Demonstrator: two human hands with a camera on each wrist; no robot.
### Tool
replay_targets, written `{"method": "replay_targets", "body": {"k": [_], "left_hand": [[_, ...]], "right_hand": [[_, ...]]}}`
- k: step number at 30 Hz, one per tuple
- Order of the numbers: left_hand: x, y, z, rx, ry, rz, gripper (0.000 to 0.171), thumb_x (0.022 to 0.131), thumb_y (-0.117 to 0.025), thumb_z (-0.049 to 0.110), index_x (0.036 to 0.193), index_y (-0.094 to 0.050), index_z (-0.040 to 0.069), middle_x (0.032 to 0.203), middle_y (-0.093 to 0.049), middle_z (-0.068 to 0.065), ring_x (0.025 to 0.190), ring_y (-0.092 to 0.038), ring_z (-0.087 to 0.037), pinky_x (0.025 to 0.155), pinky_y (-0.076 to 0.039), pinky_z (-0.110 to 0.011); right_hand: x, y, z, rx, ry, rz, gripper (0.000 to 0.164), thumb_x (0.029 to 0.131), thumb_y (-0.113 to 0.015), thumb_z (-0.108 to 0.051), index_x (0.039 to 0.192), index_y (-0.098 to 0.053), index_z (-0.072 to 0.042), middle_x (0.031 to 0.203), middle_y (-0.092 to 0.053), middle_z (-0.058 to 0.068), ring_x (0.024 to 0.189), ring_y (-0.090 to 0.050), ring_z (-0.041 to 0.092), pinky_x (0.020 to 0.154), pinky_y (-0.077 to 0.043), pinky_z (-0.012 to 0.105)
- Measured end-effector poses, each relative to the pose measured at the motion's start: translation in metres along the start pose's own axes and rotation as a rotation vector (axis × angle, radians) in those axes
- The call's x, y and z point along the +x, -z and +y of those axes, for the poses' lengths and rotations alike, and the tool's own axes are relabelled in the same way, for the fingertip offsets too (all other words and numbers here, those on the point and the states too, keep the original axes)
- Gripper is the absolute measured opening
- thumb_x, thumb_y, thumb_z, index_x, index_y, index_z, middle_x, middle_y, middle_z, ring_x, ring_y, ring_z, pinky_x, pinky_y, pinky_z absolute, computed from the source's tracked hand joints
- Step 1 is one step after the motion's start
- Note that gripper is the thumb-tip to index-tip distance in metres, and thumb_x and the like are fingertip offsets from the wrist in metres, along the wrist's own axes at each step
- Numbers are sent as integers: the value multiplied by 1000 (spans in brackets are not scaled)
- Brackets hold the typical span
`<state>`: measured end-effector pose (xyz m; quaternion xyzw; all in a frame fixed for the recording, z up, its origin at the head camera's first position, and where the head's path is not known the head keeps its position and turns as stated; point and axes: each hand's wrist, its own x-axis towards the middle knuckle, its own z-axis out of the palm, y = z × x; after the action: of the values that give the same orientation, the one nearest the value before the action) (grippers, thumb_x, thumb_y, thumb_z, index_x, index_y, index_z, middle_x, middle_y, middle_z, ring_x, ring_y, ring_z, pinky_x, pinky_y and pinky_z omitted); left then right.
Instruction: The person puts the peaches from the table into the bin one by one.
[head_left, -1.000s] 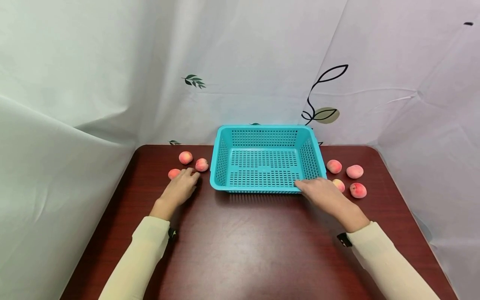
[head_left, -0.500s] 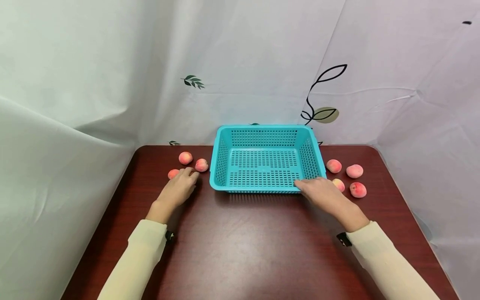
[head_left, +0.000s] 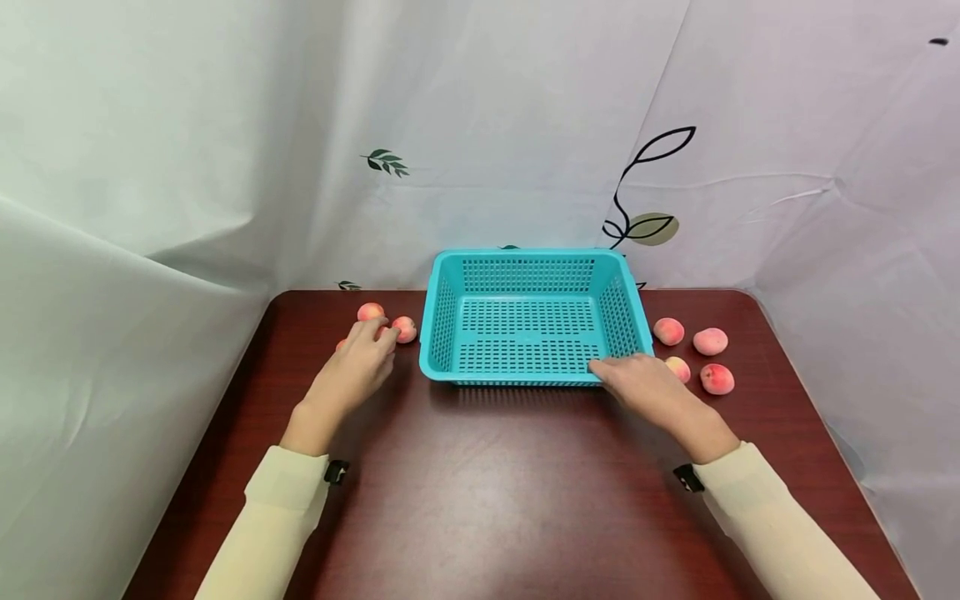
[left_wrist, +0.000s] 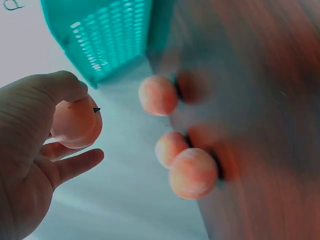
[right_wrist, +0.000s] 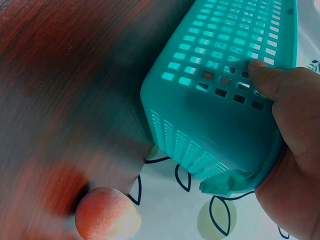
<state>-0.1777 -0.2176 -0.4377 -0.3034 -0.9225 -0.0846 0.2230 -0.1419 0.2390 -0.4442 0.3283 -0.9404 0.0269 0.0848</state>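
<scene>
My left hand [head_left: 352, 367] is at the left of the table, pinching a peach [left_wrist: 77, 122] between thumb and fingers. In the left wrist view, three other peaches lie beyond it, among them a pale orange one [left_wrist: 193, 173] and one nearer the basket [left_wrist: 158, 95]. The head view shows that hand partly covering this group. A turquoise plastic basket [head_left: 525, 379] with slotted walls stands at the back middle, nothing inside it. My right hand [head_left: 648, 387] grips its near right corner. In the right wrist view the thumb presses the slotted wall; the other fingers are hidden.
Right of the basket, several peaches rest on the dark red wooden table [head_left: 510, 492], including a red one [head_left: 717, 379] and a paler one [head_left: 709, 341]. White curtains [head_left: 480, 125] with leaf prints hang behind and along both sides.
My left hand has lifted slightly and shifted, with a peach now showing between its fingers. The right hand and the basket have stayed in place.
</scene>
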Motion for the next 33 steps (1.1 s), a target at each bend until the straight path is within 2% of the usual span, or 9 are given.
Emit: {"method": "replay_targets", "body": {"k": [7, 11, 15, 23, 27, 33], "left_hand": [[13, 9, 11, -66, 45, 4, 27, 87, -71, -2, 113, -65, 1, 123, -62, -24, 116, -60, -40, 69, -61, -50], [23, 13, 14, -93, 3, 48, 25, 87, -69, -3, 111, -63, 0, 121, -62, -25, 114, -59, -42, 81, -60, -51], [36, 17, 17, -107, -51, 63, 23, 88, -67, -4, 110, -61, -2, 118, -62, -27, 113, -59, -42, 94, -53, -52], [60, 19, 23, -97, -85, -17, 31, 92, -69, 2, 123, -63, -2, 126, -60, -26, 118, -59, -41, 100, -54, -49], [74, 16, 21, -110, -133, -17, 30, 92, -69, 2, 120, -61, -3, 122, -61, -26, 113, -60, -41, 99, -54, -49], [96, 14, 20, -147, -153, -53, 27, 93, -68, 1, 118, -63, -5, 122, -62, -25, 110, -60, -39, 95, -54, -46]], "right_hand": [[-1, 0, 1, 1, -7, -10, 28, 94, -69, -6, 85, -45, -17, 65, -45, -5, 54, -48, 13, 55, -36, 27], [-1, -1, 2, -6, 2, 1, 28, 94, -69, -6, 85, -45, -16, 65, -45, -4, 54, -48, 14, 55, -37, 28], [-1, -2, 2, -10, 5, -4, 27, 95, -68, -6, 85, -45, -16, 65, -45, -4, 54, -47, 13, 57, -37, 28], [0, -1, 0, -7, -10, -27, 27, 96, -67, -7, 85, -44, -16, 66, -45, -4, 55, -48, 14, 57, -38, 28], [1, 0, 0, -2, -16, -27, 26, 96, -66, -6, 85, -45, -16, 66, -46, -4, 54, -49, 14, 55, -38, 29], [1, 1, 1, 1, -17, -33, 26, 96, -67, -6, 86, -45, -16, 66, -46, -4, 55, -49, 14, 55, -38, 29]]}}
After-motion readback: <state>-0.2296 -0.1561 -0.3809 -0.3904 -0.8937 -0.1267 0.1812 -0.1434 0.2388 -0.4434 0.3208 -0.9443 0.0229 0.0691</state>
